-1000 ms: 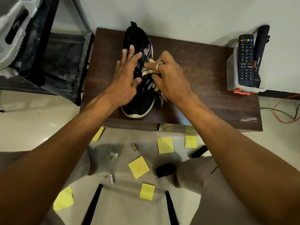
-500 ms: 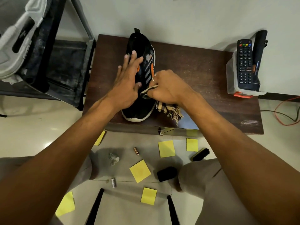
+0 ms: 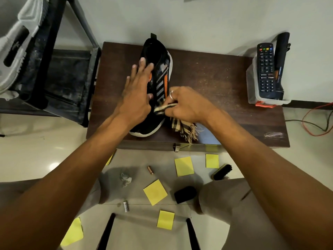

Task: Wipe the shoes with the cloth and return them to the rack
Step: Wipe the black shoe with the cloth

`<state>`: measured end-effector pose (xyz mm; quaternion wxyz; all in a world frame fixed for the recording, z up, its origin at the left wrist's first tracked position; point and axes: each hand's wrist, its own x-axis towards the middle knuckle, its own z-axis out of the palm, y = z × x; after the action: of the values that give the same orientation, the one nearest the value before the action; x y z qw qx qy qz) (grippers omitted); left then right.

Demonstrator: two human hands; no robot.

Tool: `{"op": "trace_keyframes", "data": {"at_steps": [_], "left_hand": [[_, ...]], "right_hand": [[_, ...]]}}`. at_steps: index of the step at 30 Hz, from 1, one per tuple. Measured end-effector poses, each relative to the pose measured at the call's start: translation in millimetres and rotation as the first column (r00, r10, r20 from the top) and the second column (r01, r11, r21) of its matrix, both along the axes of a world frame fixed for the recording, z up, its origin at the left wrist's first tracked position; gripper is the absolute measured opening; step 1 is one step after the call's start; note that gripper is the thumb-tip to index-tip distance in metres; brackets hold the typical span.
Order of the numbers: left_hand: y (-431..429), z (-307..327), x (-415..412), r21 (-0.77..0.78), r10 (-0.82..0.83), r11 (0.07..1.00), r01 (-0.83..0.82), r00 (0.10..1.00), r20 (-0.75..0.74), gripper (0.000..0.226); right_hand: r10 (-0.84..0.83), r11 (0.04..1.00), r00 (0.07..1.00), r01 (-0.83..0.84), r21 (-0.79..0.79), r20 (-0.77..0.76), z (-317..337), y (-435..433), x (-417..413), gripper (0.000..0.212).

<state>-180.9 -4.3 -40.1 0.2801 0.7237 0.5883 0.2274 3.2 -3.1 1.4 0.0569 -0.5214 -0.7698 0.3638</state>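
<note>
A black sneaker (image 3: 158, 56) with orange and grey stripes and a white sole lies lengthwise on the dark wooden table (image 3: 216, 82), heel towards the wall. My left hand (image 3: 137, 92) rests flat on its left side with straight fingers, steadying it. My right hand (image 3: 182, 105) grips a beige checked cloth (image 3: 183, 129) and presses it against the shoe's right side near the stripes. The cloth's fringed end hangs down by the table's front edge. The toe is partly hidden under my left wrist.
A dusty metal shoe rack (image 3: 59, 82) stands left of the table, with a grey-white shoe (image 3: 16, 49) on it. A clear box holding a remote (image 3: 266, 69) sits at the table's right end. Yellow notes (image 3: 155, 192), a brush (image 3: 221, 172), batteries litter the floor.
My right hand slid the cloth from the laces down along the shoe's right side. My left hand stayed flat on the shoe. The camera view shifted slightly.
</note>
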Motion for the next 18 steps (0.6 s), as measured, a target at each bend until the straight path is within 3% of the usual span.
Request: {"op": "trace_keyframes", "data": {"at_steps": [3,5,7,9,14,18], "left_hand": [[-13,-6,14,0.046,0.191,0.981,-0.189,0.98,-0.052,0.089],[-19,-11,20,0.056,0.263,0.964,-0.259,0.959,-0.101,0.085],[-20,-15,20,0.074,0.266,0.964,-0.257,0.948,-0.175,0.076],[-18,-16,18,0.096,0.226,0.973,-0.21,0.948,-0.225,0.071],[-17,-13,13,0.061,0.17,0.985,-0.162,0.973,-0.159,0.07],[-17,-12,12,0.076,0.148,0.988,-0.137,0.975,-0.166,0.081]], "right_hand": [[-0.016,1.0,0.995,0.018,0.026,-0.101,-2,2,6,0.008],[-0.102,0.968,0.976,0.142,0.208,-0.192,-6,10,8,0.011],[-0.185,0.896,0.952,0.266,0.356,-0.246,-13,19,7,0.024],[-0.226,0.872,0.944,0.307,0.381,-0.242,-19,22,0,0.035],[-0.208,0.889,0.965,0.255,0.38,-0.162,-21,19,-10,0.032],[-0.018,0.942,1.0,0.013,0.336,0.012,-16,8,-8,0.022]]}}
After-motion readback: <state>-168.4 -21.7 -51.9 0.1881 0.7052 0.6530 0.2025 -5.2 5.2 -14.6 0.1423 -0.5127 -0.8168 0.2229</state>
